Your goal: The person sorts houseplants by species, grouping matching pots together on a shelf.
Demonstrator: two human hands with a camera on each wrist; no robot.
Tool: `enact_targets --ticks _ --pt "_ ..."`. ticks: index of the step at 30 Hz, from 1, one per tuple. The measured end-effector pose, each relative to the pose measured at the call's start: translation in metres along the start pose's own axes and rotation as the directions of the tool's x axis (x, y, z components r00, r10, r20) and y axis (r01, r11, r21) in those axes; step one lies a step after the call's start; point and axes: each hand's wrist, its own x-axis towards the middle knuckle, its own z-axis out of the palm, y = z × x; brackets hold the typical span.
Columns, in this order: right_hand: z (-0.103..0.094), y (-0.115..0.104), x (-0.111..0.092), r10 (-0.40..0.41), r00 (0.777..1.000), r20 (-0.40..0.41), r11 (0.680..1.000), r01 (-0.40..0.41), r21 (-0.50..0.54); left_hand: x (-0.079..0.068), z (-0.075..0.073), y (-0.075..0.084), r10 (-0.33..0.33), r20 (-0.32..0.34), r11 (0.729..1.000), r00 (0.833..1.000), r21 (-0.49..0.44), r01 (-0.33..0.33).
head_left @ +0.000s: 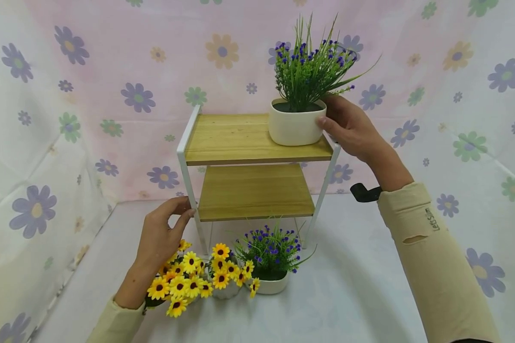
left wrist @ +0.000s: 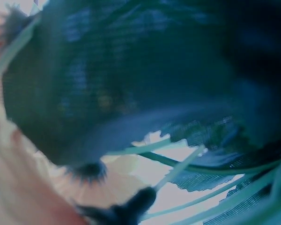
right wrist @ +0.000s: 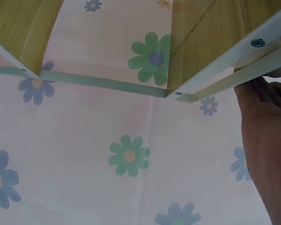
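A white oval pot of purple flowers and grass (head_left: 297, 125) stands at the right end of the shelf rack's upper wooden board (head_left: 227, 138). My right hand (head_left: 353, 127) grips its right side, thumb at the front and fingers partly hidden behind. In the right wrist view that hand (right wrist: 267, 140) shows beyond the rack's white side frame (right wrist: 234, 61). Lower on the left, my left hand (head_left: 160, 233) holds the rack's white left leg (head_left: 190, 190) between thumb and fingers. Dark green leaves (left wrist: 131, 84) cover most of the left wrist view.
Below the lower board (head_left: 255, 190), a second purple-flowered pot (head_left: 271, 286) stands on the white surface. Yellow flowers (head_left: 184, 281) crowd beneath my left forearm, beside another yellow bunch (head_left: 223, 267). Flower-printed cloth (head_left: 154, 62) hangs behind and at both sides.
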Motion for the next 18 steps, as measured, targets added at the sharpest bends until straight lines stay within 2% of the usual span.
enact_targets --ticks 2,8,13,15,18 --pt "0.0 0.0 -0.003 -0.004 1.0 -0.021 1.0 0.004 -0.002 0.0 0.0 0.0 -0.002 0.0 1.0 1.0 -0.003 0.002" --pt "-0.004 0.029 -0.012 -0.016 0.996 -0.086 0.998 0.02 0.053 0.001 0.001 0.002 -0.014 0.004 1.0 1.0 -0.004 0.014" --pt "0.0 0.034 -0.027 -0.131 0.979 -0.159 0.978 0.154 0.14 0.001 0.0 0.003 -0.024 0.004 1.0 1.0 -0.002 0.024" --pt "0.003 0.03 -0.034 -0.179 0.965 -0.193 0.967 0.209 0.146 0.0 0.0 0.003 -0.028 0.005 1.0 1.0 -0.003 0.028" --pt "0.009 0.02 -0.045 -0.22 0.948 -0.23 0.962 0.25 0.112 0.0 0.0 0.003 -0.036 0.006 0.999 0.999 -0.005 0.036"
